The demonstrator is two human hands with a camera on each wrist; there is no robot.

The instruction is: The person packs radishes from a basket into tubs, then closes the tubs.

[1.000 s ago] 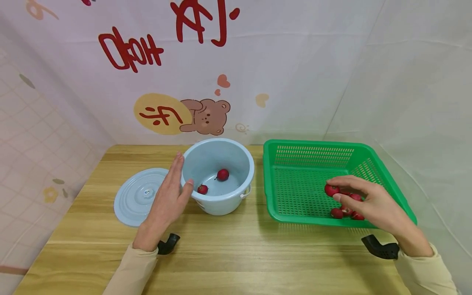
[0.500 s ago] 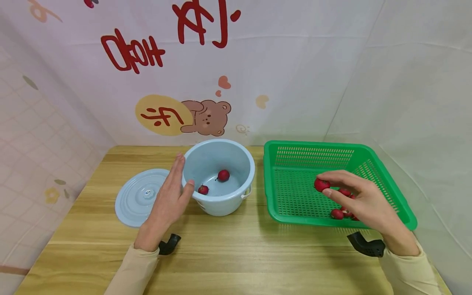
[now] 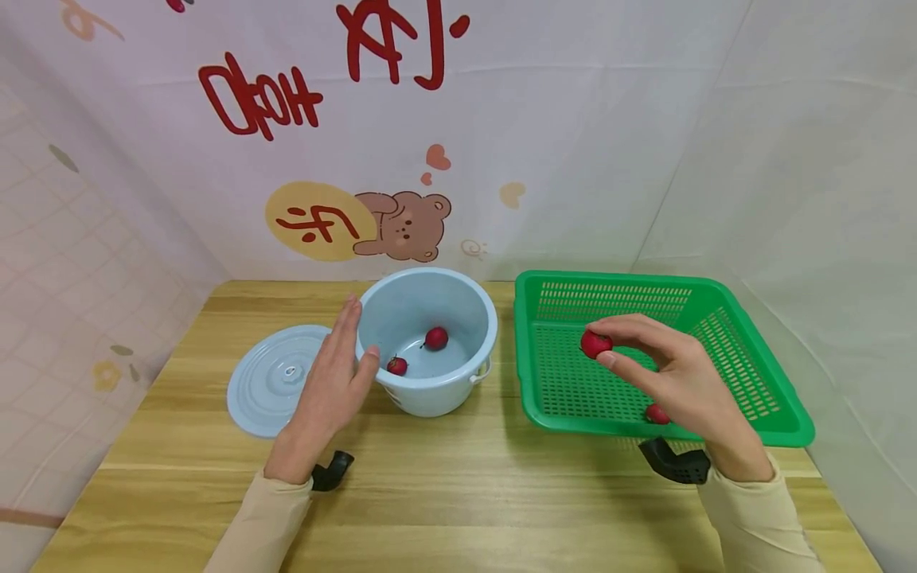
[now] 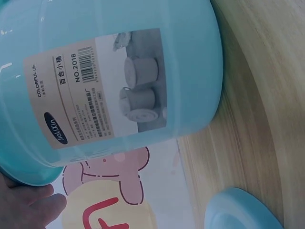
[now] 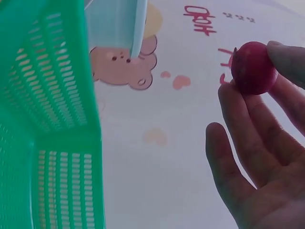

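My right hand (image 3: 677,374) pinches a small red radish (image 3: 595,344) between thumb and fingertips, over the left part of the green basket (image 3: 525,382). In the right wrist view the radish (image 5: 253,68) shows its stubby tip, held above the basket's edge. At the light blue bucket (image 3: 428,400), my left hand (image 3: 328,391) rests with straight fingers along the left rim. Inside the bucket lie two radishes, one near the middle (image 3: 435,338) and a smaller one (image 3: 397,366) towards the front left. Another radish (image 3: 655,414) shows in the basket; my right hand hides the area beside it.
A light blue lid (image 3: 261,386) lies flat on the wooden table (image 3: 458,501), left of the bucket and partly behind the left hand. The bucket's side bears a printed label (image 4: 95,90). A printed cloth (image 3: 587,143) hangs behind the table.
My right hand has lifted the radish and carried it left across the basket, away from the other radishes there. The left hand has stayed at the bucket's rim.
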